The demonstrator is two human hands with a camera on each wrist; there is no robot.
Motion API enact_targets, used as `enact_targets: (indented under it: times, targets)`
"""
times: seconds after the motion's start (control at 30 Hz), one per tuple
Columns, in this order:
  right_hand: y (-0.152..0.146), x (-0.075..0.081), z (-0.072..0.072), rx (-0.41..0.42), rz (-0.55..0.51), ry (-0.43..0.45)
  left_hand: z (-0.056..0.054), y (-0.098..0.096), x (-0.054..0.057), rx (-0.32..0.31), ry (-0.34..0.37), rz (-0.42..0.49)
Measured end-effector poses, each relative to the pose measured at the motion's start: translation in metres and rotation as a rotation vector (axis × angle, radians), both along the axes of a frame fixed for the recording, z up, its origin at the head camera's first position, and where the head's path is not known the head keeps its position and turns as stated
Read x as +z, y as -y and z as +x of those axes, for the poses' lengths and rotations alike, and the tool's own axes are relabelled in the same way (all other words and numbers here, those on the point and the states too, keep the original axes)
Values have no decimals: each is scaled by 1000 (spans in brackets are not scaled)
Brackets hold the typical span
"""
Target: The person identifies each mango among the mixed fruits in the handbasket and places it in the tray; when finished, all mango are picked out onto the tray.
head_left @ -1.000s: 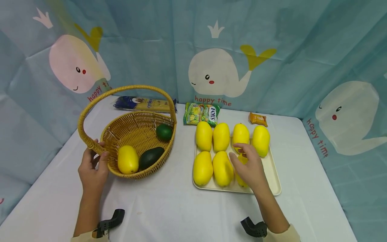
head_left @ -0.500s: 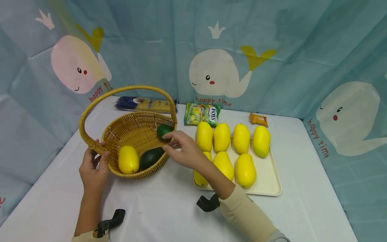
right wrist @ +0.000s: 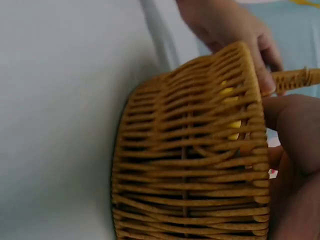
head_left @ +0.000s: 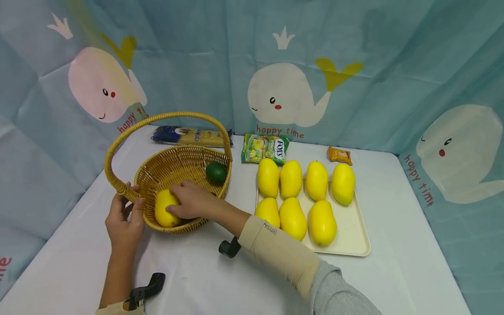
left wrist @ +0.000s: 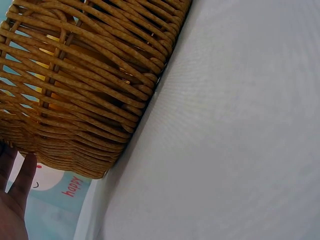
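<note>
A wicker basket (head_left: 183, 151) with a tall arched handle stands at the left of the table. My left hand (head_left: 125, 223) grips its left rim at the foot of the handle, thumb in front. Inside, my right hand (head_left: 193, 201) reaches over the near rim, thumb and fingers on a yellow mango (head_left: 163, 210). A dark green avocado (head_left: 215, 173) lies at the basket's right side. The right hand mostly covers another dark green fruit. In the right wrist view the basket wall hides most of the mango.
Several yellow mangoes (head_left: 291, 179) lie in two rows on a cream tray (head_left: 354, 232) at the right. Behind are a pasta packet (head_left: 193, 136), a green Fox's candy bag (head_left: 264, 148) and a small orange packet (head_left: 339, 155). A whale-print curtain (head_left: 189, 52) backs the table.
My right hand has swept left from above the tray, across the table and into the basket, and now holds the yellow mango there. My left hand has stayed on the basket.
</note>
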State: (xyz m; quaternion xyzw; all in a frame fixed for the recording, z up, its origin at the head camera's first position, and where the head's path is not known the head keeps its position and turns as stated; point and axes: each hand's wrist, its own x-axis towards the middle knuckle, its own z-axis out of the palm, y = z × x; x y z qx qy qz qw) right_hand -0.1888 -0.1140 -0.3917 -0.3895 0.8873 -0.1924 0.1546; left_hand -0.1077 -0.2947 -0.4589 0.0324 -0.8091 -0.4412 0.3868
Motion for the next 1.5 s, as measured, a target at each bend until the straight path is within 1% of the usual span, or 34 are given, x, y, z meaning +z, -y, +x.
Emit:
enact_targets:
  times: [0.1, 0.17, 0.2, 0.23, 0.33, 0.43, 0.6, 0.77, 0.93, 1.1, 1.27, 1.4, 1.5]
  targets:
    - [6, -2, -5, 4, 4, 40, 0, 0, 1, -2, -1, 1]
    - [10, -4, -7, 12, -13, 57, 1, 0, 1, -3, -3, 3]
    - [11, -4, -7, 12, -20, 60, -1, 3, -2, 0, 2, 4]
    - [13, -5, -7, 10, -20, 62, -1, 3, -3, 2, 5, 6]
    - [15, -6, -5, 17, -28, 48, -1, 3, -3, 9, 5, -2]
    - [16, -6, -3, 32, -12, 25, -2, 3, -4, 18, 7, -13]
    - [19, -7, -4, 47, -14, 14, -2, 4, -4, 20, 9, -17]
    - [23, -10, -4, 26, -7, -17, -2, 5, -5, 13, 0, -14]
    - [25, -13, -3, -21, -14, -36, -3, 3, -5, -4, -21, -1]
    - [23, -12, -3, -40, -96, -22, -4, 2, -4, 3, -11, -1]
    - [15, -12, -7, -65, -253, 20, -4, 2, -4, 7, -5, -14]
    - [7, -12, -7, -84, -360, 9, -4, 2, -5, 12, -2, -16]
    - [1, -11, -6, -76, -423, -6, -3, 3, -5, 14, 7, -15]
